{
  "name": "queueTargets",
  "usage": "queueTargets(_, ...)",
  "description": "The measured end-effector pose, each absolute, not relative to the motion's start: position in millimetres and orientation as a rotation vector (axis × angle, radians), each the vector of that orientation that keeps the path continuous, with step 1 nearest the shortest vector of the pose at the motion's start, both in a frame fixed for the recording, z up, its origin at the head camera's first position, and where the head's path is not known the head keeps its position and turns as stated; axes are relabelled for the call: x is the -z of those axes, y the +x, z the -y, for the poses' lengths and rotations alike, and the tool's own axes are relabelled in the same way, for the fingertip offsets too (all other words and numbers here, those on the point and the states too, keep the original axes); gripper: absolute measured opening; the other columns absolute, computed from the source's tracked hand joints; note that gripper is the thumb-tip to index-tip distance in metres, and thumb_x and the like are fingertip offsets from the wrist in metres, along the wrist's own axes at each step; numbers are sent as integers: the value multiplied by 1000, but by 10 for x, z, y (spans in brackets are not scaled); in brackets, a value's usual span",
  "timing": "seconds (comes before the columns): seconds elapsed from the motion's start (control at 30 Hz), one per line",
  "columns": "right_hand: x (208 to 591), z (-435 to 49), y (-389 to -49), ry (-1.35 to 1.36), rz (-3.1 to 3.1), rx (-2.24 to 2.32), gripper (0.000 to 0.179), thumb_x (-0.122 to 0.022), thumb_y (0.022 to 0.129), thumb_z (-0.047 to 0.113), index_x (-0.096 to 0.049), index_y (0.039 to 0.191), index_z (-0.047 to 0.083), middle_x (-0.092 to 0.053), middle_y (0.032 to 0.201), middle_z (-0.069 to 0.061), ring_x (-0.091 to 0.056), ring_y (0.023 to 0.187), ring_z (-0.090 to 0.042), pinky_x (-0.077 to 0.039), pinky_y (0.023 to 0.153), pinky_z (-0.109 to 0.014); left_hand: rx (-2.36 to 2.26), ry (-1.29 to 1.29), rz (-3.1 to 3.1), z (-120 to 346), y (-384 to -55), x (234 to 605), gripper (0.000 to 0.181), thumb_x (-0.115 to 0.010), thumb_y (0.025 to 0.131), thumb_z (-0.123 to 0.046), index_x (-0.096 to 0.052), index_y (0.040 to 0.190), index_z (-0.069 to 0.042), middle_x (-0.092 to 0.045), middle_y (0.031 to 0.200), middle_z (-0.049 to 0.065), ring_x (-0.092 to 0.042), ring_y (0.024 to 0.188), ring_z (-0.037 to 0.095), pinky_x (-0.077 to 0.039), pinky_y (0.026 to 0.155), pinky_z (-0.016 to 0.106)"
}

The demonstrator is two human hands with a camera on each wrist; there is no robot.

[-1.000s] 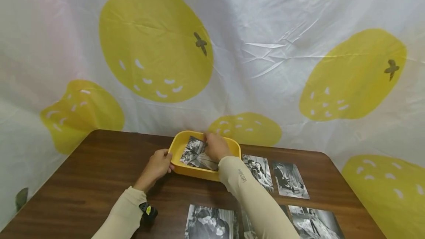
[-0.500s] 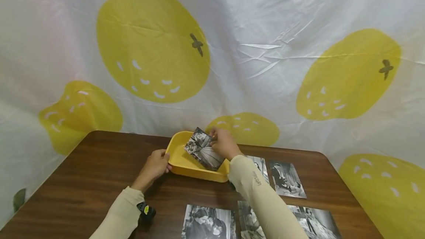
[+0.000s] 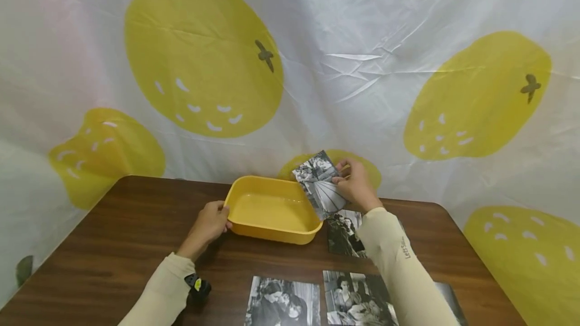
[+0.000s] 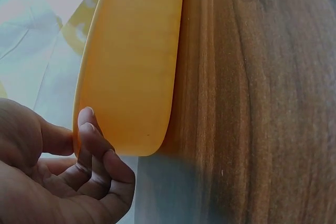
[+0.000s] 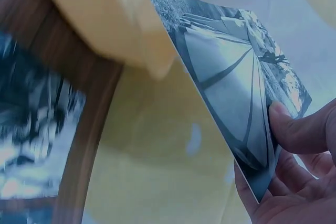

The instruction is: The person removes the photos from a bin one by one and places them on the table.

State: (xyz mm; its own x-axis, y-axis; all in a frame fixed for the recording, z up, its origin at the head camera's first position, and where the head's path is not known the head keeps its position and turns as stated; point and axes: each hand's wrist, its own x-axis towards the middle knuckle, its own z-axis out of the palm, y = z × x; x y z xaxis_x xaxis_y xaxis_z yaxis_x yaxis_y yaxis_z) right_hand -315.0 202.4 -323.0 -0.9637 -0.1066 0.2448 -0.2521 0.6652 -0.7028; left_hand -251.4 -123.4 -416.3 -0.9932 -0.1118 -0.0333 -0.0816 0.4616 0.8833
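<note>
My right hand (image 3: 358,185) pinches a black-and-white photo (image 3: 319,185) by its right edge, thumb on the printed face in the right wrist view. The photo is held tilted above the right end of a yellow plastic tray (image 3: 272,210), whose inside shows bare. At the tray's left end, my left hand (image 3: 210,223) grips the rim between thumb and fingers; the left wrist view shows the fingers (image 4: 94,140) curled at the corner of the tray wall (image 4: 131,77).
Right of the tray lies a photo (image 3: 344,233), partly under the right arm. Nearer me are a photo of people huddled together (image 3: 283,303) and another (image 3: 355,298) beside it. All rest on a brown wooden table (image 3: 136,245). A lemon-print curtain (image 3: 308,64) hangs behind.
The right hand has lifted the photo out of the tray and carried it to the right. My left hand has stayed on the tray's left end.
</note>
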Motion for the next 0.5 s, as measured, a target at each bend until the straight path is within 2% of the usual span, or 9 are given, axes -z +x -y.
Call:
queueTargets(0.23, 3135, -2484, -3066, 131, 2692, -1070, 25, -65, 85, 7, -51, 106, 2, -64, 101, -22, -59, 92, -32, -46, 69, -36, 1607, 179, 2677, 1316, -2516, 4133, 35, -38, 101, -16, -51, 126, 5, -61, 69, 7, -54, 58, 15, -42, 54, 27)
queueTargets(0.5, 3192, -2995, -2980, 3, 2721, -1014, 29, -65, 87, 13, -51, 109, -1, -62, 97, -22, -56, 75, -25, -43, 60, -32, 1609, 201, 2684, 1428, -2477, 4164, 38, -37, 101, -16, -48, 130, 7, -62, 70, 7, -54, 58, 15, -43, 54, 27)
